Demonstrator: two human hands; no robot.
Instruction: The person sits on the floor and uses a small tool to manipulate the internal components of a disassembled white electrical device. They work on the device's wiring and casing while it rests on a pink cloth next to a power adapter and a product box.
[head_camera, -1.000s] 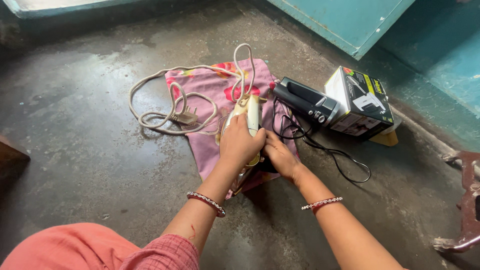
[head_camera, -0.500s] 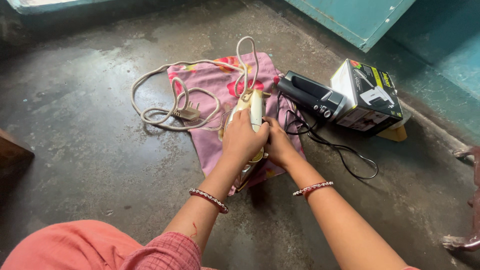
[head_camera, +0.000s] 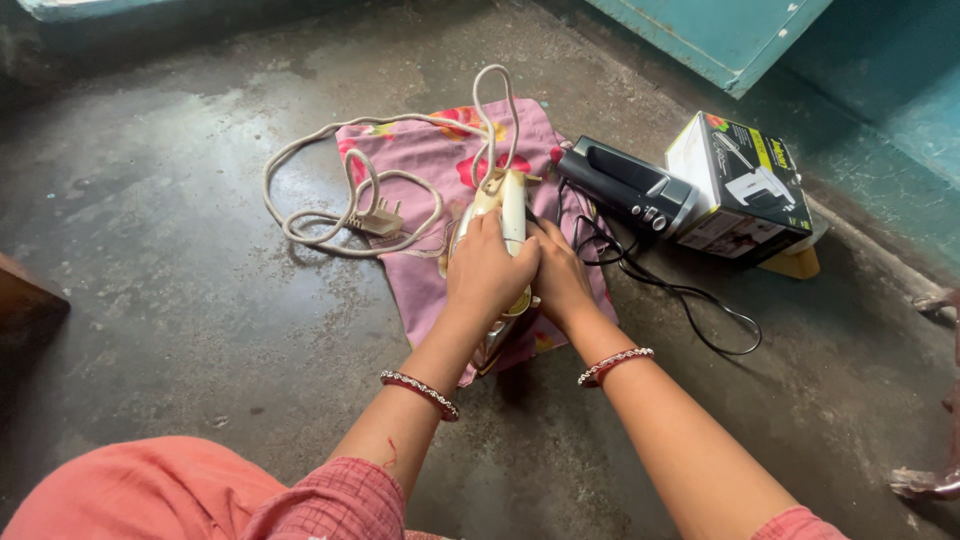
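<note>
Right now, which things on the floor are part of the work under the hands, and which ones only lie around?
In use:
- cream iron, under left hand and right hand
- pink flowered cloth beneath it
- its pale cord with plug

Lying about:
- black appliance with black cable
- printed box

Over the last second little has shifted. The left hand (head_camera: 490, 270) has slid a touch further over the handle of the cream-coloured electric iron (head_camera: 505, 215), its fingers (head_camera: 510, 262) now covering more of the handle's near end. The right hand (head_camera: 560, 280) has closed in from three o'clock, so that it now presses against the left hand where earlier a narrow gap showed between them. The head camera has tipped slightly, which sets the pink flowered cloth (head_camera: 420, 170) and the white coiled power cord (head_camera: 330, 200) a little higher in view, toward twelve o'clock.
</note>
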